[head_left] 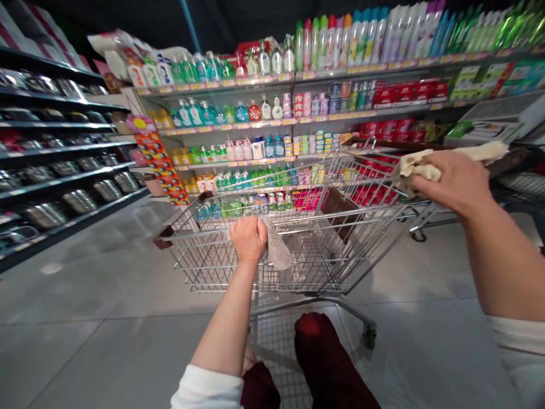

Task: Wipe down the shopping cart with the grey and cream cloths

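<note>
A wire shopping cart [272,287] stands sideways right in front of me. My left hand [249,238] is closed over its near top rail, with a pale dotted cloth [279,250] gripped in it. The loose end of that cloth hangs on the inner side of the basket. Over at the handle end, my right hand [457,179] is wrapped around a cream-coloured cloth [421,165] that lies along the handle. The fingertips of my right hand are partly covered by the cloth. Through the wires I see no goods in the basket.
Behind the cart runs a shelf [238,84] with pump bottles, spray cans and boxes. A rack of metal pots [79,200] lines the left side. Part of another cart [419,234] shows at the right. My knee [313,329] is close below the basket.
</note>
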A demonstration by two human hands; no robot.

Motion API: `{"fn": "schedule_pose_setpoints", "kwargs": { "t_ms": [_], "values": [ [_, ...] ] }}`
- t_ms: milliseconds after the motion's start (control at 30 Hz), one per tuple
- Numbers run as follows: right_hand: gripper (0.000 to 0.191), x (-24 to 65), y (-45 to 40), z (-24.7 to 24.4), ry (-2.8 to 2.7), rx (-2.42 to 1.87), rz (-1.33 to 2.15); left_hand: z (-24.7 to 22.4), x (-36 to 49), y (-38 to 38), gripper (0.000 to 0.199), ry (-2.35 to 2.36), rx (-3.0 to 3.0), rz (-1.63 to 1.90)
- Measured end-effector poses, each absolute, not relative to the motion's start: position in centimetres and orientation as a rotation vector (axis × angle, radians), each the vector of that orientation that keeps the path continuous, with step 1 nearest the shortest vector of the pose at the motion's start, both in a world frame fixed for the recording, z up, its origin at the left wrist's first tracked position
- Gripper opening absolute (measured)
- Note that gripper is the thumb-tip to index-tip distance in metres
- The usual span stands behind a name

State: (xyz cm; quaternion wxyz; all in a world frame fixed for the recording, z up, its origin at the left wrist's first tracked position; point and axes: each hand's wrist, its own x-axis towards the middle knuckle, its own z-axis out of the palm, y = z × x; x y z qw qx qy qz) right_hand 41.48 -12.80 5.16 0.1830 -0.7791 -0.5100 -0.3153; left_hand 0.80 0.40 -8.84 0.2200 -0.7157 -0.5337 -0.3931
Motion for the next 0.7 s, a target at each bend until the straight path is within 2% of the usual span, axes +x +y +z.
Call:
{"fn": "schedule_pose_setpoints", "kwargs": {
  "t_ms": [167,400,567,700],
  "values": [
    [0.035,42.2,-12.2,3.3,-1.404,-2.284,-0.919,-8.9,0.9,0.6,0.030,-1.472,-1.973,-1.080],
    [0.045,36.7,-10.1,-1.4,-1.427,-2.145,-0.947,-8.5,1.4,0.3,0.029,-1.490,-1.968,-1.076],
    [0.051,31.4,-8.5,-1.6,-1.378,-2.196,-0.685,-8.6,1.8,0.2,0.030,-1.526,-1.973,-1.083],
    [0.055,28.5,-7.0,0.9,-1.672,-2.374,-0.350,-8.1,1.8,-0.1,0.031,-1.586,-1.986,-1.094]
  ]
}}
